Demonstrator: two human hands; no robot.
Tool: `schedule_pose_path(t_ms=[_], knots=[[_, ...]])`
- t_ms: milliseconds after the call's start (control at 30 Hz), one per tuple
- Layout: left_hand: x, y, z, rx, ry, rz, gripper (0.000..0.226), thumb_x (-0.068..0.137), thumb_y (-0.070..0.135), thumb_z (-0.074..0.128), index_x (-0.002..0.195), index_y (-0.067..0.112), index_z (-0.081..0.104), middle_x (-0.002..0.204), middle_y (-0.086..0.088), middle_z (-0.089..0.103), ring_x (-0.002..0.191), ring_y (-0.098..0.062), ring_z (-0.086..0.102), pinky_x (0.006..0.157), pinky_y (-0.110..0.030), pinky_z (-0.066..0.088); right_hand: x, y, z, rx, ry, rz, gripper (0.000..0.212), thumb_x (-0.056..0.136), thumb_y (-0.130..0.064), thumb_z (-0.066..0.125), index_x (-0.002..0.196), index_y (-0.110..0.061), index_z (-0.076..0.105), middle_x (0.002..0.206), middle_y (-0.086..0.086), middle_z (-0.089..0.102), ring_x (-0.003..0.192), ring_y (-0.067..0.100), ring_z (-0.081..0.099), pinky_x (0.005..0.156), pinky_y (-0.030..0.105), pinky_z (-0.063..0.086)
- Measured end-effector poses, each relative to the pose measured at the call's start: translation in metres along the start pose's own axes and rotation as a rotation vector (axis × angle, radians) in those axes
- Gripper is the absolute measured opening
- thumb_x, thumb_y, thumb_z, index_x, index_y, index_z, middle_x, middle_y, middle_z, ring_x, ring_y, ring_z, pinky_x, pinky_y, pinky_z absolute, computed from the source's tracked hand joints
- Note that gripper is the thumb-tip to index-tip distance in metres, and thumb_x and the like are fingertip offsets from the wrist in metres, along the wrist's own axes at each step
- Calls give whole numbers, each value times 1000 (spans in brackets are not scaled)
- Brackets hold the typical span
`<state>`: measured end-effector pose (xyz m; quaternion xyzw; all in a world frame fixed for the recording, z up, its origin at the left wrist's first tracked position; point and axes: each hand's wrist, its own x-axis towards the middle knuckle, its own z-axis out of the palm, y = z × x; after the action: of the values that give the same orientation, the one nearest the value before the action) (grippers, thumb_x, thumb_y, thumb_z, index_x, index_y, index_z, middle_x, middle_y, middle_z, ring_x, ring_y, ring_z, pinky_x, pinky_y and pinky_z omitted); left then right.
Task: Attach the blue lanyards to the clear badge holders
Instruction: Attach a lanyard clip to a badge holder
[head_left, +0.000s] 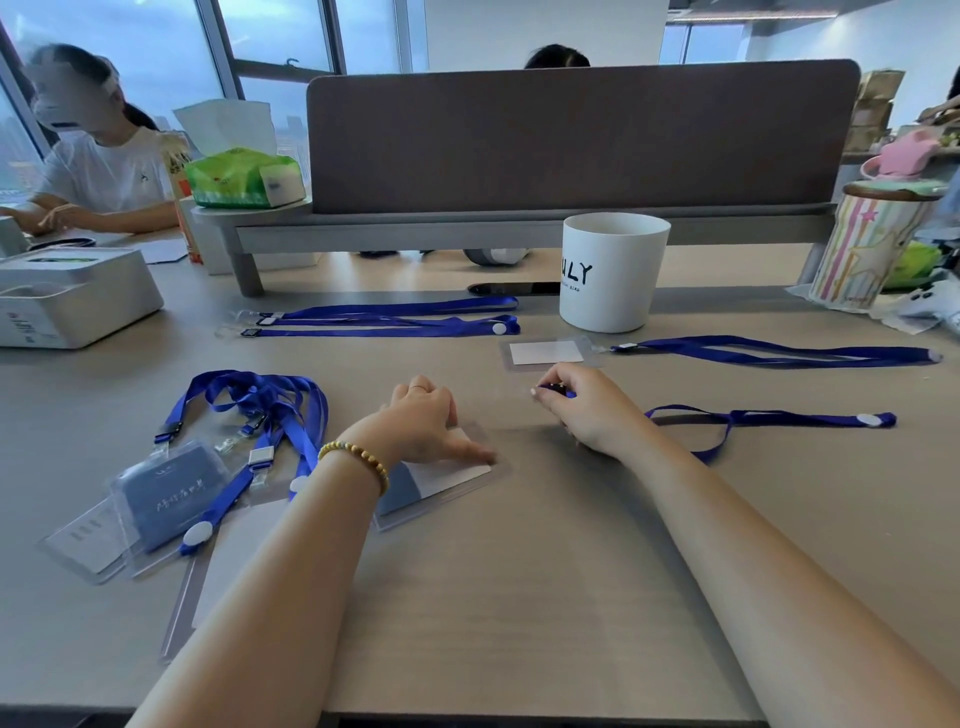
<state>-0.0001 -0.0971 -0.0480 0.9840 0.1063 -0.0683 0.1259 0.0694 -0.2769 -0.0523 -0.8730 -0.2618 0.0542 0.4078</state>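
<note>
Forearms are reaching in from the lower frame; the left hand (423, 421) is pressing a clear badge holder (441, 486) at centre, long axis slanting up-right. Right of it, nearer its top edge, the right hand (582, 405) is pinching a blue lanyard (769, 418) clip. Around them: tan bench (519, 597), office windows upper left.

Both forearms extended; left hand (423, 421) palm down, fingers curled; right hand (584, 402) pinching, fingers curled

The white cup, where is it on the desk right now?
In the head view the white cup stands right of centre at the back of the desk, in front of the grey divider, just behind a badge holder.
</note>
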Motion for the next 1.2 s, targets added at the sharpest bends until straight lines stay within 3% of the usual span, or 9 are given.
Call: schedule_pose_path(t_ms=[167, 367, 567, 767, 833, 933, 1000, 1100, 1200], knots=[[8, 6, 10, -71, 274, -121, 54, 90, 50, 44, 127, 11, 42, 137, -15, 34, 126, -33, 32, 105, -40, 30, 1, -6, -2, 484, -50, 260, 20, 100, -25, 39, 87, -12, 46, 93, 12, 62, 76, 22, 64, 67, 34, 55], [-4, 4, 0, -39, -47, -51, 99, 76, 64, 55, 148, 20, 4, 155, -11, 15, 142, -29, 15, 114, -42, 18, 3, -6, -6, 587, -67, 289, 18, 100, -22, 39, 105, -7, 47, 104, 13, 57, 87, 18, 62, 74, 29, 53], [0, 19, 11, -232, 31, 89, 101, 76, 48, 67, 148, 26, -1, 151, -7, 30, 134, -24, 36, 108, -29, 28, -1, -12, -8, 694, -107, 334, 13, 100, -14, 39, 96, -8, 50, 119, 24, 54, 114, 33, 58, 88, 41, 51], [3, 25, 16, -267, 102, 114, 105, 73, 47, 71, 148, 26, 0, 152, -8, 26, 138, -25, 28, 110, -31, 26, 2, -6, -15, 912, -111, 448, 15, 101, -16, 36, 94, -7, 46, 118, 27, 55, 97, 33, 60, 77, 40, 53], [4, 25, 16, -275, 96, 112, 104, 73, 47, 70, 148, 27, 0, 152, -8, 25, 138, -26, 26, 111, -35, 25, 2, -3, -17, 980, -114, 478, 18, 102, -16, 35, 89, -9, 45, 114, 27, 57, 87, 30, 63, 65, 32, 56], [6, 23, 17, -304, 90, 70, 102, 73, 52, 67, 147, 29, 0, 149, -9, 30, 135, -30, 29, 111, -42, 27, 3, -2, -17, 939, -157, 444, 15, 102, -18, 34, 104, -10, 46, 108, 21, 65, 77, 20, 64, 51, 20, 53], [9, 22, 16, -276, 130, 51, 100, 73, 55, 66, 147, 28, 4, 146, -7, 35, 133, -30, 30, 111, -44, 28, 3, -3, -14, 892, -151, 395, 16, 102, -18, 35, 108, -10, 47, 97, 14, 68, 73, 17, 63, 49, 18, 49], [10, 23, 15, -389, 204, 38, 84, 76, 54, 64, 142, 19, 26, 139, -8, 42, 126, -27, 39, 108, -41, 33, 2, -6, -11, 867, -120, 323, 16, 101, -14, 37, 95, -9, 51, 83, 7, 69, 69, 15, 64, 58, 24, 49], [9, 25, 12, -538, 299, 47, 50, 85, 47, 56, 120, 12, 50, 117, -8, 58, 96, -18, 51, 83, -27, 40, -1, -10, -11, 791, -122, 233, 17, 99, -11, 41, 90, -12, 54, 81, 5, 67, 69, 12, 61, 59, 22, 44]])
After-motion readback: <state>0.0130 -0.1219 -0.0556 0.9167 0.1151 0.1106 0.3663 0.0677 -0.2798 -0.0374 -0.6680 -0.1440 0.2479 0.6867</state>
